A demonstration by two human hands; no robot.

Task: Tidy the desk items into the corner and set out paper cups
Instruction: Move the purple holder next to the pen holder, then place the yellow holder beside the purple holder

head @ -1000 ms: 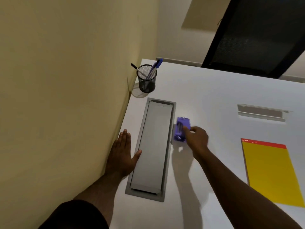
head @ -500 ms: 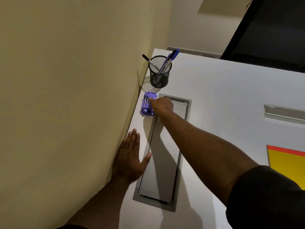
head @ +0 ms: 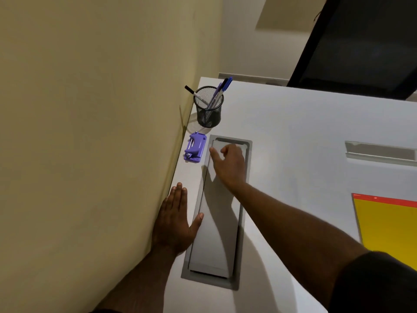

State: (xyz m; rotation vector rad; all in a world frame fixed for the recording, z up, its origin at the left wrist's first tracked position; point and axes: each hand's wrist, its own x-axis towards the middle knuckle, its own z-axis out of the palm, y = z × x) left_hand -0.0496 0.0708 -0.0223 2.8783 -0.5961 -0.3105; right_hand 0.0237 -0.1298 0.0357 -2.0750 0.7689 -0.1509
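Stapler (head: 195, 148) on desk | just left of right hand (head: 229, 163) | grip loose, empty

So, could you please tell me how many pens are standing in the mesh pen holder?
3, all in the mesh pen holder: a black-capped pen leaning left, and a lilac pen and blue-capped pen leaning right. Shorter ones may be hidden inside.

A white desk (head: 304, 123) fills the right of the frame. A mesh pen holder (head: 208, 109) and purple stapler (head: 195, 147) sit near its upper-left corner. A yellow folder (head: 390, 227) lies at right.
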